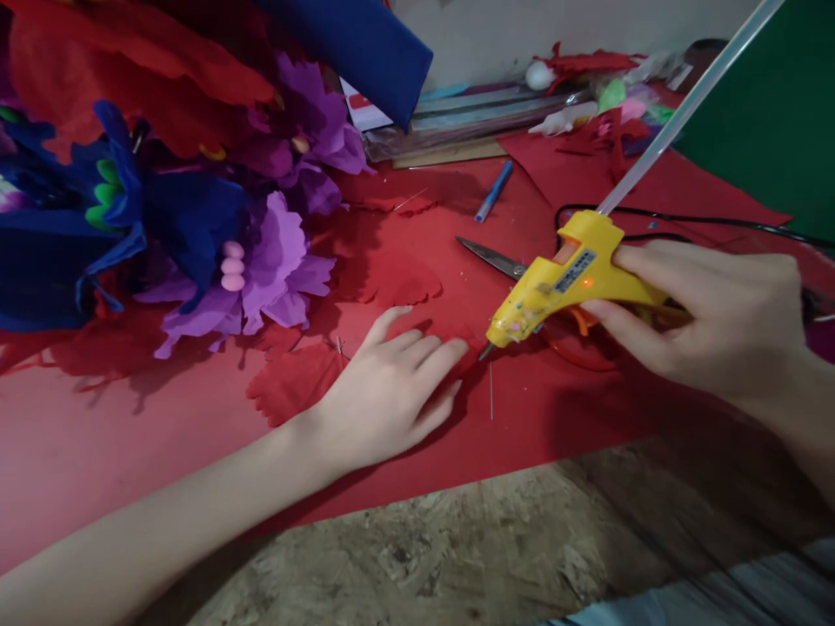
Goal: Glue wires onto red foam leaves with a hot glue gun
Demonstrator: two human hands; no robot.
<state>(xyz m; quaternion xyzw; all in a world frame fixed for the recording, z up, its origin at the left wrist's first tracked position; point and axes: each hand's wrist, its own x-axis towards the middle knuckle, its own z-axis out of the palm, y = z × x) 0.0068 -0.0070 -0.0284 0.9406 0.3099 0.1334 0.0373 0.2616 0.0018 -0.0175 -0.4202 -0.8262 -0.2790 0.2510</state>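
Observation:
My left hand (391, 382) lies flat, fingers stretched out, pressing a red petal-shaped cutout (293, 382) onto the red sheet (130, 435). My right hand (711, 317) grips a yellow hot-glue gun (564, 283) with a clear glue stick (684, 109) sticking out of its back. The gun's nozzle points down at the sheet just right of my left fingertips. A black cord (718, 222) runs off to the right.
Scissors with orange handles (502, 259) lie behind the gun. Big purple, blue and red paper flowers (196, 191) fill the left. A blue pen (494, 191), a green sheet (770, 113), a blue roll (365, 43) and scraps lie at the back. Bare chipboard (424, 556) shows in front.

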